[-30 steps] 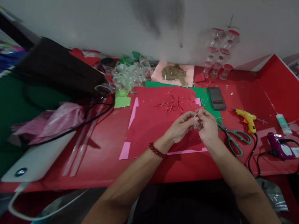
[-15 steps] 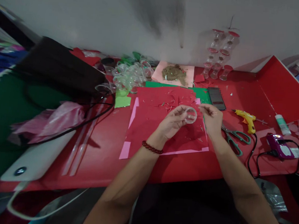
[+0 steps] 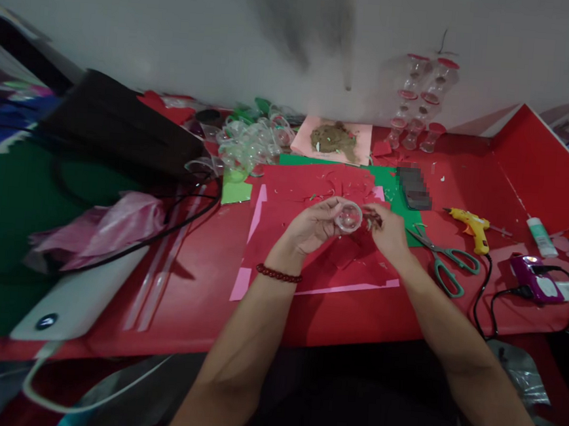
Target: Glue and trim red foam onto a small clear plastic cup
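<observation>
A small clear plastic cup (image 3: 348,217) is gripped in my left hand (image 3: 313,227), its round mouth facing up toward me. My right hand (image 3: 387,233) is close against the cup's right side, fingers curled together; whether they pinch anything is too small to tell. Both hands are above a red paper sheet (image 3: 281,252) with pink edges, strewn with small scraps. Just right of my right hand lie scissors (image 3: 442,251) with grey-green handles, blades apart.
Clear plastic cups (image 3: 251,141) are heaped at the back left. Beside them, brown granular stuff (image 3: 334,138) lies on pink paper. A phone (image 3: 414,187), a yellow glue gun (image 3: 471,228), a white tube (image 3: 541,237) and a purple plug adapter (image 3: 535,280) are on the right. Joined cups (image 3: 415,112) stand against the wall.
My left hand has moved slightly left with the cup, which has turned a little. My right hand has come left, up to the cup's side.
</observation>
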{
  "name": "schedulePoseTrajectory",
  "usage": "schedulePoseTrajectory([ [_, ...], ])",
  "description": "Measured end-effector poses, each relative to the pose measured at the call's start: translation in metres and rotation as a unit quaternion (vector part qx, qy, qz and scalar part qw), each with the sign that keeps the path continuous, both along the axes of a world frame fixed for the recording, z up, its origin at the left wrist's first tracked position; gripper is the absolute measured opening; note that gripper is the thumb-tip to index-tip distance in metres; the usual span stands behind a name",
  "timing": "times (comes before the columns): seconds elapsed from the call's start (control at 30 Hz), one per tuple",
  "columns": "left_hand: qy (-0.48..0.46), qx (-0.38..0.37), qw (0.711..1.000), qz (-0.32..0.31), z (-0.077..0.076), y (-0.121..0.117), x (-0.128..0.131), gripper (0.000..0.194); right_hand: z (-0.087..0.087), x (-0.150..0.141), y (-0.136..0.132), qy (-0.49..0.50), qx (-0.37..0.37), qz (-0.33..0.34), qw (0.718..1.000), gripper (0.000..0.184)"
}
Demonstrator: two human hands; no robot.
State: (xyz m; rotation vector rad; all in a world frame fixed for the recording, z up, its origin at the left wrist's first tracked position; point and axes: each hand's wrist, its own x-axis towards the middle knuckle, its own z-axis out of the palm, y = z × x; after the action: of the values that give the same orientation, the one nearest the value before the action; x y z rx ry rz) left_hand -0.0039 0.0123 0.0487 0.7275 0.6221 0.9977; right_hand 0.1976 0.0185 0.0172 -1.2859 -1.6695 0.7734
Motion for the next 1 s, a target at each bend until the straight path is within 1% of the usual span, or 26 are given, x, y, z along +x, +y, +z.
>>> schedulePoseTrajectory([
  [0.03,-0.001,-0.002,1.0,-0.002,0.0,0.0,0.0,0.023,0.0,0.0,0.0,0.01,0.002,-0.007,1.0,0.024],
  [0.13,0.004,-0.003,1.0,-0.015,0.0,0.0,-0.002,0.026,0.003,-0.001,-0.002,0.031,0.02,-0.037,0.999,0.016],
  [0.17,0.007,-0.002,1.0,-0.02,-0.001,0.0,-0.001,0.028,0.006,-0.001,-0.004,0.043,0.023,-0.042,0.998,0.017],
  [0.27,0.011,-0.001,0.999,-0.035,-0.003,-0.001,0.002,0.033,0.016,-0.005,-0.009,0.084,0.034,-0.027,0.996,0.025],
  [0.33,0.015,0.003,0.999,-0.046,-0.005,-0.002,0.007,0.035,0.021,-0.008,-0.012,0.085,0.052,-0.012,0.995,0.027],
  [0.43,0.023,0.009,0.998,-0.062,-0.006,-0.004,0.015,0.039,0.025,-0.011,-0.015,0.071,0.08,-0.027,0.994,0.027],
  [0.5,0.02,0.009,0.998,-0.059,-0.005,-0.006,0.018,0.041,0.026,-0.011,-0.015,0.076,0.087,-0.028,0.993,0.028],
  [0.67,0.011,0.0,0.999,-0.041,0.001,-0.011,0.019,0.048,0.03,-0.009,-0.016,0.111,0.066,0.025,0.991,0.026],
  [0.83,0.004,0.002,0.999,-0.052,0.003,-0.014,0.023,0.051,0.034,-0.007,-0.018,0.122,0.048,0.009,0.991,0.023],
  [0.93,0.016,0.01,0.999,-0.044,0.001,-0.015,0.028,0.05,0.031,-0.007,-0.017,0.146,0.029,0.001,0.989,0.028],
  [1.0,0.026,0.009,0.999,-0.031,-0.002,-0.016,0.031,0.048,0.028,-0.007,-0.017,0.153,0.017,-0.016,0.988,0.029],
])
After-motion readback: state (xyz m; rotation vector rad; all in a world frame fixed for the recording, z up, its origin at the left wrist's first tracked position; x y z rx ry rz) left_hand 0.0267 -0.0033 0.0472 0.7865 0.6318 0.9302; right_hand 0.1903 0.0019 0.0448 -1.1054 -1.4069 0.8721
